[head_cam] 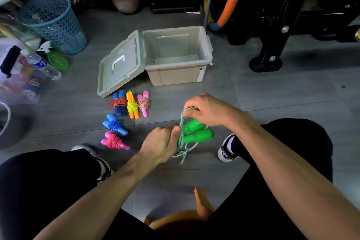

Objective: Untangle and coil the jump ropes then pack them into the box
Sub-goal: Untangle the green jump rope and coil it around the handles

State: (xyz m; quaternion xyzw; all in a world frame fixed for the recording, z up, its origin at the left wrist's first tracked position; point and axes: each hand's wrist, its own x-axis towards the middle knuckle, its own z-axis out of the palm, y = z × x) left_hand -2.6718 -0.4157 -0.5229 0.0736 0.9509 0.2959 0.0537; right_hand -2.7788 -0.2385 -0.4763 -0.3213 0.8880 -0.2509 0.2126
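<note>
My right hand [207, 110] grips the two green handles [196, 131] of a jump rope together with a loop of its green-and-white cord [182, 122]. My left hand [161, 139] pinches the cord just left of the handles; a loose end lies on the floor below. Several coiled jump ropes lie on the floor to the left: dark blue [119, 104], orange-yellow [132, 107], pale pink [144, 102], light blue [114, 124] and hot pink [114, 140]. The beige box [175, 75] stands open beyond them, nothing visible inside, its lid [120, 64] leaning against its left side.
A blue mesh basket [53, 22], a water bottle [41, 65] and a green spray bottle [55, 58] stand at the left. Black equipment legs [270, 52] and an orange foam tube [230, 0] are at the back right. My knees and shoes flank the grey floor.
</note>
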